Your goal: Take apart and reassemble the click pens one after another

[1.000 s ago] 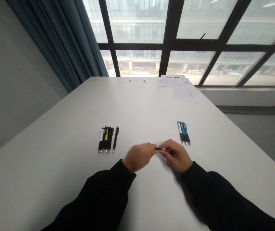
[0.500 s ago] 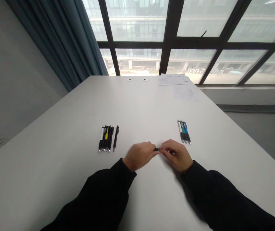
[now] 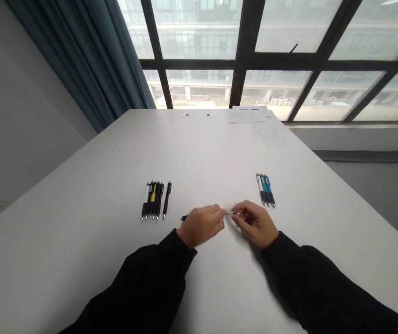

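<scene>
The left hand (image 3: 204, 221) is closed in a narrow grip, fingers curled over whatever lies inside; a short black plastic pen end (image 3: 184, 217) shows at its outer side, seemingly part of the pen it holds. The right hand (image 3: 254, 225) pinches a small, shiny silver tip piece (image 3: 235, 213) between thumb and forefinger, its other fingers loosely bent. A thin, straight sliver (image 3: 228, 214) bridges the gap between the two hands; whether it is refill or spring is too small to tell.

Handling this well seems to call for a steady left hand and a light right pinch, with both pieces kept on one line so that the sliver does not bend or spring loose. Staying low over the white, smooth worktop (image 3: 199, 157) would help catch any dropped part.

The pen pieces thus lie within and between the hands, well in from the worktop's far edge and slanting side edges. Toward the worktop's left edge, beyond the left hand, lie a row of slim, mostly black plastic pens (image 3: 153, 197) and a lone black pen (image 3: 167, 200) just beside it. Three white, green and blue pens with black grips (image 3: 265, 189) lie beyond the right hand.
</scene>
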{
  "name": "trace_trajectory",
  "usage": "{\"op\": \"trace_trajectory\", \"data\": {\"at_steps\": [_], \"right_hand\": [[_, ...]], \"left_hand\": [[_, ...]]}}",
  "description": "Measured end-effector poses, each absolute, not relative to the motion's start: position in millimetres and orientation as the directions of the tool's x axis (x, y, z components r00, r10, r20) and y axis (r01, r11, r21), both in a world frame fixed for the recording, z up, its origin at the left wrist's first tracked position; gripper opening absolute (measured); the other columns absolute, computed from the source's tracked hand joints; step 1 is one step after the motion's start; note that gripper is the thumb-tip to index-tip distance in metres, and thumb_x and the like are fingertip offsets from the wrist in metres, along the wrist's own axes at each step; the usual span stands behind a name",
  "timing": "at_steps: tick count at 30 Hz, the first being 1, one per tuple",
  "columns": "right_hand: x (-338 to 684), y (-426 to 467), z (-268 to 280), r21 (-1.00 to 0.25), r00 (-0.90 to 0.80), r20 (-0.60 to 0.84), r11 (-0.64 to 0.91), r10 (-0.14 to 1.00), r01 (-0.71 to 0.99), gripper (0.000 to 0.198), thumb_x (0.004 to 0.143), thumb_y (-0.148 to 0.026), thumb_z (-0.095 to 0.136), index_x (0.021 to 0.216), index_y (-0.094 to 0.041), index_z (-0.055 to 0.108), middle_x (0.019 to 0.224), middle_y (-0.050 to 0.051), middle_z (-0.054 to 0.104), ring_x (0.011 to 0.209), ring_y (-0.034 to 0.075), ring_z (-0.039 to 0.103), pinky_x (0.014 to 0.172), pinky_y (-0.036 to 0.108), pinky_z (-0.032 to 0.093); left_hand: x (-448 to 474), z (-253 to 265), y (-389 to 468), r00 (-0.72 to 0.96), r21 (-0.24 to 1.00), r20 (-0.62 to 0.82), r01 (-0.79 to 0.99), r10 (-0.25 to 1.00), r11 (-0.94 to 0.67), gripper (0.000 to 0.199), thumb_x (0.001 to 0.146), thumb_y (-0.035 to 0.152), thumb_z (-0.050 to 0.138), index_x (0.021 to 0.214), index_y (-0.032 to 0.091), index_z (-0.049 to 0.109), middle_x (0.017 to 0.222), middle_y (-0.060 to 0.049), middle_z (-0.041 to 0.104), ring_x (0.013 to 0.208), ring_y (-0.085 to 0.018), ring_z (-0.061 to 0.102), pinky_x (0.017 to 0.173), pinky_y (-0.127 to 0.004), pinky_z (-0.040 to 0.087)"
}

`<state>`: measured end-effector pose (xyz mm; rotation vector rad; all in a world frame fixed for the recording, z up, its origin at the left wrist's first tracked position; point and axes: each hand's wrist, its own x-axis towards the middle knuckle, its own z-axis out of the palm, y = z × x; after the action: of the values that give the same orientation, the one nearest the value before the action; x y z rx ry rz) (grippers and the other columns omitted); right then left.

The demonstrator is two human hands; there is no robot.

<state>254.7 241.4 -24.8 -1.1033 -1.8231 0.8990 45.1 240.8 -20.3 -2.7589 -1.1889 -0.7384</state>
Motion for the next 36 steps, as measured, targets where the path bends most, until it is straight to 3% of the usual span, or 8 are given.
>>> {"op": "trace_trajectory", "data": {"at_steps": [12,22,29,36], "right_hand": [[255.3,242.6,-22.9,-0.726,-0.377,0.292,0.46,0.879,0.511,0.009,0.077,-0.012,0.061,0.082,-0.019,0.059,0.071,-0.002,0.054,0.06,0.013,0.048,0.058,0.027,0.039],[254.6,241.8,-18.2,-0.646,-0.541,0.223,0.538,0.811,0.541,0.006,0.085,-0.025,0.067,0.087,-0.019,0.068,0.078,0.003,0.06,0.067,0.015,0.055,0.066,0.029,0.044],[254.1,240.2,-19.0,-0.687,-0.512,0.284,0.544,0.811,0.481,0.006,0.089,-0.021,0.06,0.089,-0.019,0.066,0.08,0.003,0.062,0.062,0.013,0.054,0.06,0.027,0.044],[254.9,241.0,-23.2,-0.778,-0.398,0.282,0.451,0.873,0.438,0.008,0.08,-0.013,0.06,0.084,-0.02,0.06,0.069,-0.002,0.058,0.055,0.011,0.05,0.053,0.024,0.042]], "left_hand": [[44.3,-22.6,241.3,0.46,0.159,0.501,0.783,0.733,-0.601,0.016,0.089,0.017,0.052,0.077,0.02,0.063,0.069,0.001,0.06,0.062,-0.013,0.057,0.055,-0.028,0.037],[44.4,-22.5,241.3,0.452,0.179,0.504,0.779,0.736,-0.601,0.016,0.087,0.017,0.052,0.075,0.02,0.062,0.069,0.002,0.061,0.061,-0.012,0.056,0.054,-0.027,0.036],[45.1,-21.5,240.7,0.437,0.185,0.514,0.783,0.738,-0.593,0.018,0.09,0.018,0.051,0.076,0.02,0.062,0.068,0.001,0.061,0.061,-0.013,0.056,0.055,-0.027,0.037],[44.9,-21.6,241.2,0.416,0.184,0.545,0.788,0.728,-0.588,0.019,0.092,0.019,0.049,0.078,0.019,0.063,0.068,0.001,0.062,0.061,-0.013,0.057,0.055,-0.027,0.037]]}}
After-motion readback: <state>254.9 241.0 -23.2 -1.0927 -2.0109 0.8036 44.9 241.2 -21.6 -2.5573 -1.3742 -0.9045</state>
